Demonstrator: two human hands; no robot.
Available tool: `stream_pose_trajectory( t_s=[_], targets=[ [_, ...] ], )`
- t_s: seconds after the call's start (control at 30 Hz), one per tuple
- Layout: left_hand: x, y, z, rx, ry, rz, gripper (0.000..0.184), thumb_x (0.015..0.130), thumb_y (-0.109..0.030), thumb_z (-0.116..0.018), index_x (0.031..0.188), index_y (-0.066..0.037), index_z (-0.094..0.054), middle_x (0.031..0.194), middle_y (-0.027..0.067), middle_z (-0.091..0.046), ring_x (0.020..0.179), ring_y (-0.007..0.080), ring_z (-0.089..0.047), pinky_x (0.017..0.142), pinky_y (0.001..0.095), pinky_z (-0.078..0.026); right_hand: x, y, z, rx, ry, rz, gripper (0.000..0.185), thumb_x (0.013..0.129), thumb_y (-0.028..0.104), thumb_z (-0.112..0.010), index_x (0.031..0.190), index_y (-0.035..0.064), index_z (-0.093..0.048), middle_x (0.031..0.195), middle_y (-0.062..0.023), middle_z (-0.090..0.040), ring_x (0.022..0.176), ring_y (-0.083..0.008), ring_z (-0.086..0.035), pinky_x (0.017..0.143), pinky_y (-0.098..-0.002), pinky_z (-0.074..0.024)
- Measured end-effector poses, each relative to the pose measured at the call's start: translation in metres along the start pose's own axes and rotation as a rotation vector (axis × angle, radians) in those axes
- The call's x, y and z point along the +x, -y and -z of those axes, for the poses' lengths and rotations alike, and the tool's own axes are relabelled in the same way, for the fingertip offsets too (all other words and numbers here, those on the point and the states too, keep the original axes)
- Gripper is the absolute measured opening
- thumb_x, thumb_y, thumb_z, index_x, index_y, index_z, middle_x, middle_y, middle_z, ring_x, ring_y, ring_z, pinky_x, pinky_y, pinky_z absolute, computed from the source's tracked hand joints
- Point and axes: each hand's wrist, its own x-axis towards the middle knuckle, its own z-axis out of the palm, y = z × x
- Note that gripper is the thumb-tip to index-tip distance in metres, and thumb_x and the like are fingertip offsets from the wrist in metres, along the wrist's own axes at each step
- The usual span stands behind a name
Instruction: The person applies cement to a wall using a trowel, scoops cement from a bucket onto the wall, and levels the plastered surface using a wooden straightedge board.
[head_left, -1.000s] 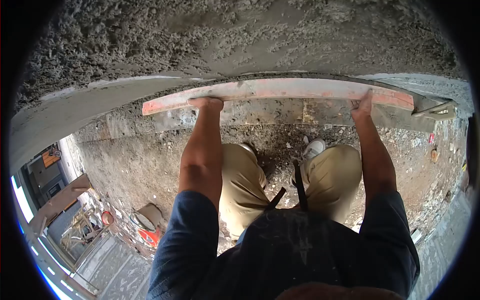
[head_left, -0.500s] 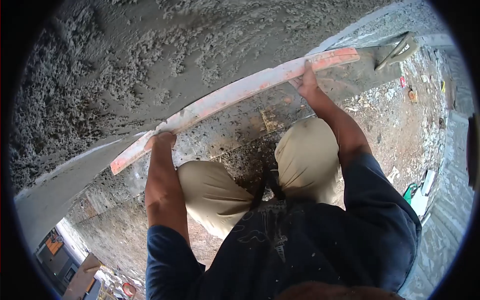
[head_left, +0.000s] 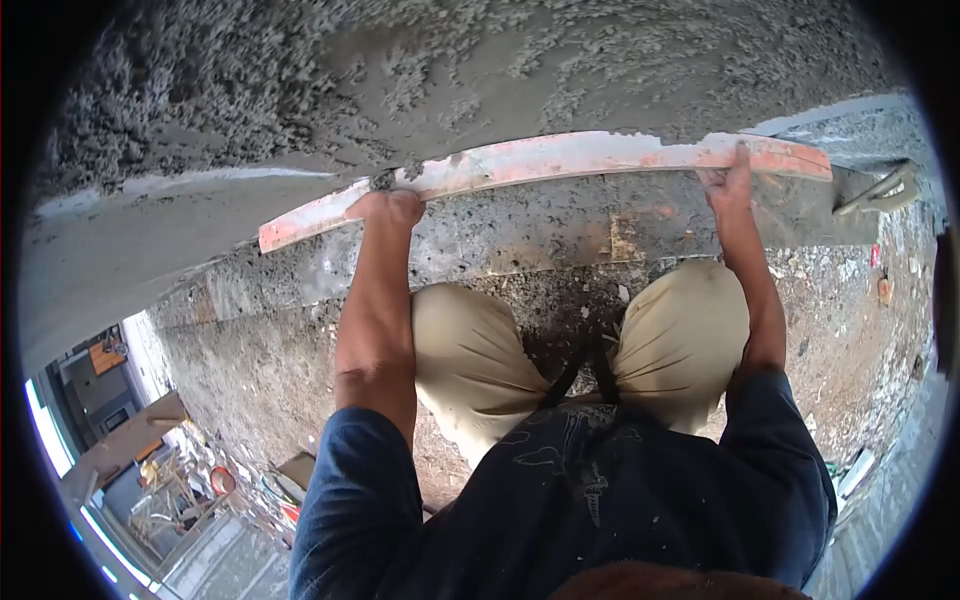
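Observation:
A long straightedge (head_left: 560, 155), whitish with worn red paint, lies against wet grey mortar (head_left: 480, 85) on the wall before me. It looks bowed through the wide lens. My left hand (head_left: 392, 207) is closed round its left part, beside a small lump of mortar on the upper edge. Toward the other end, my right hand (head_left: 730, 182) grips it with the thumb on the near face; its other fingers are partly hidden. Above the straightedge the mortar is rough and clumped, while the wall surface (head_left: 150, 235) at lower left looks smoother.
A mortar-spattered board (head_left: 560, 225) lies along the wall's foot, in front of my knees. At its right end rests a tool with a handle (head_left: 880, 190), perhaps a trowel. Debris covers the ground (head_left: 260, 350). Behind at lower left stands a wooden plank (head_left: 130, 440) among clutter.
My view has turned, so the straightedge appears more level and farther right. Both hands still hold it; its movement along the wall is hard to separate from the camera's turn.

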Motion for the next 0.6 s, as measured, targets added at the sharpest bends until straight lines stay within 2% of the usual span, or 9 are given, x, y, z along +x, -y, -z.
stream_pose_trajectory(
  t_s=[0.17,0.3,0.33,0.4,0.47,0.53,0.6],
  targets=[
    [-0.029,-0.011,0.006,-0.033,0.196,0.036,0.072,0.090,-0.067,-0.033,0.141,-0.019,-0.048,0.145,0.0003,-0.049,0.131,0.0228,-0.046,0.112,0.0502,-0.029,-0.008,0.018,-0.006,-0.046,-0.043,0.050,0.050,0.094,0.047,-0.054,0.129,0.0105,-0.050,0.128,-0.0142,-0.056,0.118,-0.0340,-0.055,0.102,-0.0538,-0.0444],
    [-0.048,-0.017,0.013,0.018,0.314,-0.015,0.080,0.090,-0.070,-0.022,0.144,-0.015,-0.043,0.148,0.0036,-0.044,0.135,0.0228,-0.042,0.115,0.0488,-0.023,-0.015,0.034,-0.012,-0.049,-0.043,0.074,0.050,0.094,0.046,-0.054,0.127,0.0089,-0.050,0.127,-0.0151,-0.056,0.116,-0.0346,-0.056,0.102,-0.0549,-0.0437],
    [-0.092,-0.014,0.023,0.061,0.332,-0.041,0.081,0.090,-0.070,-0.020,0.144,-0.014,-0.042,0.148,0.0041,-0.044,0.135,0.0233,-0.042,0.115,0.0491,-0.023,-0.021,0.041,-0.015,-0.011,-0.038,0.082,0.044,0.092,0.039,-0.062,0.122,0.0091,-0.052,0.126,-0.0162,-0.056,0.114,-0.0331,-0.056,0.100,-0.0550,-0.0459],
    [-0.083,-0.026,0.017,0.063,0.367,0.013,0.081,0.091,-0.066,-0.016,0.146,-0.011,-0.039,0.149,0.0048,-0.044,0.137,0.0246,-0.040,0.116,0.0513,-0.020,-0.036,0.057,-0.029,0.016,-0.029,0.131,0.044,0.090,0.038,-0.064,0.121,0.0094,-0.053,0.125,-0.0159,-0.056,0.114,-0.0327,-0.056,0.100,-0.0551,-0.0456],
    [-0.115,-0.029,0.027,-0.023,0.385,-0.016,0.078,0.093,-0.063,-0.017,0.146,-0.010,-0.038,0.149,0.0056,-0.043,0.138,0.0243,-0.038,0.116,0.0502,-0.020,-0.045,0.071,-0.031,0.013,-0.057,0.148,0.044,0.088,0.037,-0.068,0.119,0.0088,-0.053,0.121,-0.0158,-0.057,0.112,-0.0327,-0.057,0.098,-0.0549,-0.0467],
    [-0.144,-0.040,0.031,-0.019,0.393,0.031,0.071,0.095,-0.054,-0.018,0.146,-0.008,-0.038,0.150,0.0075,-0.041,0.139,0.0239,-0.037,0.117,0.0459,-0.021,-0.051,0.087,-0.040,0.023,0.006,0.193,0.047,0.091,0.037,-0.064,0.123,0.0056,-0.050,0.124,-0.0183,-0.055,0.116,-0.0343,-0.055,0.101,-0.0554,-0.0444],
    [-0.140,-0.055,0.030,0.038,0.467,0.003,0.081,0.092,-0.066,-0.018,0.147,-0.009,-0.035,0.149,0.0104,-0.041,0.137,0.0278,-0.038,0.115,0.0520,-0.022,-0.056,0.098,-0.043,0.028,0.068,0.241,0.047,0.092,0.034,-0.062,0.125,0.0031,-0.048,0.125,-0.0201,-0.053,0.117,-0.0355,-0.054,0.100,-0.0552,-0.0457]
  ],
)
